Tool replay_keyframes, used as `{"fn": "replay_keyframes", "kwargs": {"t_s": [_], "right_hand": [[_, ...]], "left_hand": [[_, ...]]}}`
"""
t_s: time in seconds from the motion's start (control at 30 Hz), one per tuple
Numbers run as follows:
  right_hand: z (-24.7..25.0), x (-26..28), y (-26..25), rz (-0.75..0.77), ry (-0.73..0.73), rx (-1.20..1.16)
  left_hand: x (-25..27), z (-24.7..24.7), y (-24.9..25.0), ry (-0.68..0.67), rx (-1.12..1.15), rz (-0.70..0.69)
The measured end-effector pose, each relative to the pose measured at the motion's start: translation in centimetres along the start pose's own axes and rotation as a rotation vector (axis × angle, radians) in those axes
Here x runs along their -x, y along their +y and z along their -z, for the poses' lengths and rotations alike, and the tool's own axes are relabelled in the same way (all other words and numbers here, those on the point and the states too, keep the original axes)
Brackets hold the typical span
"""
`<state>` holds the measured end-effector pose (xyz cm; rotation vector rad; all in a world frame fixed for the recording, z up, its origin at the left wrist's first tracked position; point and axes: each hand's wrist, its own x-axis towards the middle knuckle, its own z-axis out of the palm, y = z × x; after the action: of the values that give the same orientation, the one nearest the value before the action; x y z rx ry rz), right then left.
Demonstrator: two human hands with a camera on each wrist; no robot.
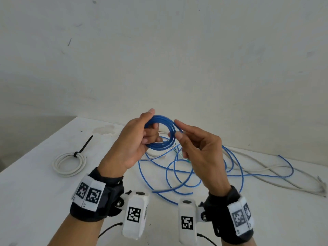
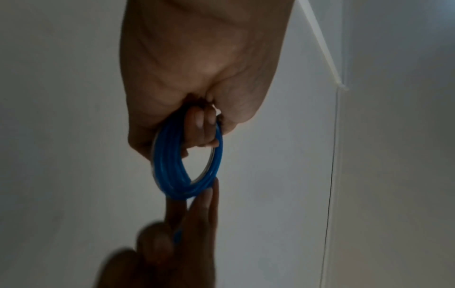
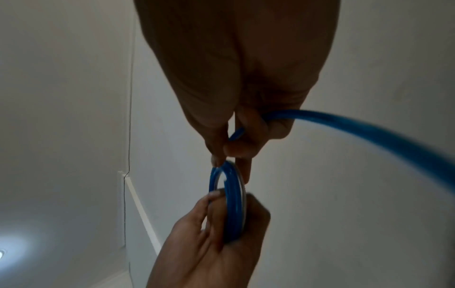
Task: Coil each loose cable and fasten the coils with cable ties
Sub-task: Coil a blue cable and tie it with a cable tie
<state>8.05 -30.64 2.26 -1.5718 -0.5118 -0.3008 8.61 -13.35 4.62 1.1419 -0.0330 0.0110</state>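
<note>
Head view: the coil is gripped by the left hand so loops stay together; cable is apparently pinched by the right hand, feeding another turn.

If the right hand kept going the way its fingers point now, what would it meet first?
The blue coil: the right hand points left, fingertips at the coil's near rim. Just beyond is the left hand gripping that coil. Depth looks close in the wrist views.

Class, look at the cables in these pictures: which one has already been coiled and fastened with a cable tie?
The white coil lying at the left of the table, cinched by a black cable tie. The blue cable is only partly coiled, and the grey cable lies loose.
</note>
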Motion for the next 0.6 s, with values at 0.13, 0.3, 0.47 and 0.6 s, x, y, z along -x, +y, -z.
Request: {"fn": "replay_keyframes", "kwargs": {"t_s": [0.13,0.3,0.47,0.6], "right_hand": [[-2.0,0.4,0.2,0.019,0.064,-0.102],[-0.9,0.1,-0.4,0.046,0.090,-0.109],[1.1,-0.3,-0.6,0.034,0.065,-0.049],[0.8,-0.2,-0.5,0.029,0.126,-0.058]], "left_hand": [[0.2,-0.2,-0.2,-0.011,0.175,-0.012],[0.1,0.3,-0.2,-0.104,-0.055,-0.115],[0.6,1.1,-0.3,-0.158,-0.275,-0.191],[0.8,0.9,-0.1,-0.120,-0.230,-0.212]]}}
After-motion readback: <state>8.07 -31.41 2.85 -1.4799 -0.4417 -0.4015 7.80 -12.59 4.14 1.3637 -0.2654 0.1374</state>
